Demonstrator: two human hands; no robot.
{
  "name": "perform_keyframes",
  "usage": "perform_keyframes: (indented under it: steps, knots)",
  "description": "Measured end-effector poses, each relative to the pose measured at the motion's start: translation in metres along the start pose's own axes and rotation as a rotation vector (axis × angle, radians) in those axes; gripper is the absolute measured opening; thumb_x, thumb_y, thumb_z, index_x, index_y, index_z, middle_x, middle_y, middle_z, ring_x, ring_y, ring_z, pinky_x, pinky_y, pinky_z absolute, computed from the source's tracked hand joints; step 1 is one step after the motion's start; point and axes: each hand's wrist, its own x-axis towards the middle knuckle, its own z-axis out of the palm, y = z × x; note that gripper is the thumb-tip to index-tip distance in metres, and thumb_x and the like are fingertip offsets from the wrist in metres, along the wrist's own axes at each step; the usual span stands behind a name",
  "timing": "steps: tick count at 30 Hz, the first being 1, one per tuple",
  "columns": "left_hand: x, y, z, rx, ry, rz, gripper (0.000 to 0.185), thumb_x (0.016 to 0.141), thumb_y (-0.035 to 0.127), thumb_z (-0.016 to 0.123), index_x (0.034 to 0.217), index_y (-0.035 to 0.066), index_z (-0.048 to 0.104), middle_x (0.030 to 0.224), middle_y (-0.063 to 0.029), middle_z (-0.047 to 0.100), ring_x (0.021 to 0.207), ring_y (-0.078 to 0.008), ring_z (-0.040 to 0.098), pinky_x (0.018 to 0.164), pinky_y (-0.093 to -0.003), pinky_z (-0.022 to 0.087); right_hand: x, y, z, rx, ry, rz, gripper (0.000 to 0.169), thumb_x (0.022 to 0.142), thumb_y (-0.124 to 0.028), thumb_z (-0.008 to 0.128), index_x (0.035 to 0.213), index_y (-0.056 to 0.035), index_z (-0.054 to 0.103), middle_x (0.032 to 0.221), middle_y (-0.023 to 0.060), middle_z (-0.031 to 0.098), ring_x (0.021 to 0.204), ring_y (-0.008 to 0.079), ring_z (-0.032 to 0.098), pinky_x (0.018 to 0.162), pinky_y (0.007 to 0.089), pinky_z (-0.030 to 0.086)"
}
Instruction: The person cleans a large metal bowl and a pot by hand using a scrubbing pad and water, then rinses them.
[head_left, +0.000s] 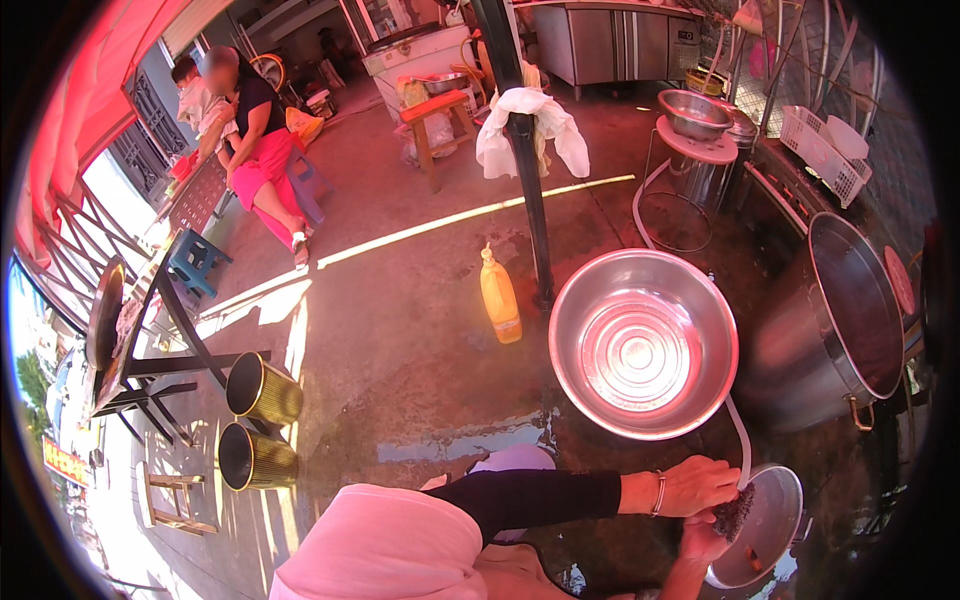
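My left hand, with a bracelet below a black sleeve, meets my right hand at the lower right. Both are closed around a dark, bristly scouring pad, which sticks out between them; most of my fingers on it are hidden. Under the pad is a metal pot, tilted, with a small orange-brown thing inside. A pale hose runs down to my left fingertips; whether they touch it I cannot tell. Just beyond my hands stands a wide metal basin.
A tall stockpot leans at the right. A yellow bottle stands near a black post draped with white cloth. Two gold bins are at left. A seated person holds a child. The floor is wet.
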Motion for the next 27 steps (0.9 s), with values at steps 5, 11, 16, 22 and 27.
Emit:
perform_keyframes:
  steps: [5,11,16,22,27]
  knots:
    - [0.000,0.002,-0.004,0.022,-0.008,-0.029,0.056,0.050,0.024,0.082,0.098,0.006,0.058,0.087,-0.0045,0.048,0.074,-0.0229,0.053,0.058,-0.0365,0.045,0.000,0.005,0.007,0.038,0.032,-0.008,0.033,0.096,-0.026,0.045,0.124,-0.0104,0.052,0.122,0.0032,0.056,0.106,0.0180,0.056,0.068,0.0322,0.050]
    - [-0.003,-0.002,0.005,-0.003,-0.042,-0.066,0.053,0.052,0.023,0.082,0.097,0.007,0.058,0.087,-0.0037,0.049,0.075,-0.0228,0.053,0.059,-0.0364,0.046,0.001,-0.004,-0.003,0.048,-0.013,0.023,0.033,0.096,-0.027,0.044,0.123,-0.0103,0.052,0.124,0.0031,0.055,0.108,0.0182,0.055,0.069,0.0333,0.050]
    - [-0.006,0.005,-0.001,0.012,-0.071,-0.061,0.054,0.053,0.022,0.082,0.098,0.006,0.058,0.087,-0.0035,0.048,0.077,-0.0228,0.053,0.060,-0.0363,0.046,-0.005,0.004,-0.005,0.055,0.157,-0.014,0.035,0.095,-0.029,0.047,0.125,-0.0109,0.052,0.124,0.0027,0.055,0.108,0.0185,0.056,0.070,0.0348,0.052]
    - [0.006,0.004,-0.006,0.025,-0.014,-0.012,0.036,0.058,0.017,0.075,0.086,0.008,0.054,0.083,-0.0038,0.047,0.071,-0.0209,0.054,0.055,-0.0337,0.046,-0.005,0.005,0.007,-0.033,0.106,-0.072,0.040,0.093,-0.034,0.055,0.128,-0.0148,0.054,0.120,-0.0041,0.056,0.106,0.0126,0.056,0.073,0.0303,0.052]
    - [0.009,0.006,-0.013,0.154,-0.026,-0.142,0.023,0.067,0.018,0.072,0.084,0.010,0.058,0.089,0.0018,0.058,0.069,-0.0170,0.056,0.055,-0.0305,0.047,0.001,0.018,0.035,0.016,0.076,0.003,0.048,0.085,-0.047,0.057,0.116,-0.0103,0.054,0.124,0.0022,0.055,0.107,0.0159,0.056,0.073,0.0323,0.050]
